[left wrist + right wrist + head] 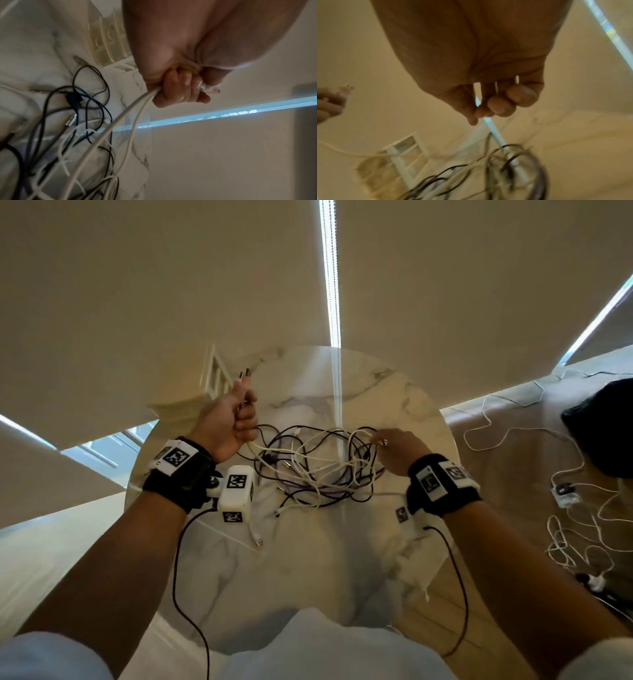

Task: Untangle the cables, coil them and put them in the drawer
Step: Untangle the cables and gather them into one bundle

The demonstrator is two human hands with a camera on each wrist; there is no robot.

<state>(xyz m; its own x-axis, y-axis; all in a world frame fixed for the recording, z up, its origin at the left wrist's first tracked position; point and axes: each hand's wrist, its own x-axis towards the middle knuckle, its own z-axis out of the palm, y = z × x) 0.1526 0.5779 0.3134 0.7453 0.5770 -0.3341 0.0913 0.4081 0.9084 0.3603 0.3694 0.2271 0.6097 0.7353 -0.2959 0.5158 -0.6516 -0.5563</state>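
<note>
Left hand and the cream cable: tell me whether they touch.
Touching. In the left wrist view the left hand has its fingers curled round the cream cable, whose two strands run out of the fist.

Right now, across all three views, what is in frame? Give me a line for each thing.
Round white marble table: one, centre.
Tangle of thin black, white and purple cables: one heap, mid-table.
Doubled white cable: one, rising from the tangle into the left fist.
Cream slatted drawer unit: one, at the table's far left edge.
Loose white cords: several, on the beige surface to the right.
Left hand: raised, grips the doubled cable.
Right hand: at the tangle's right edge, fingertips on a white loop.
</note>
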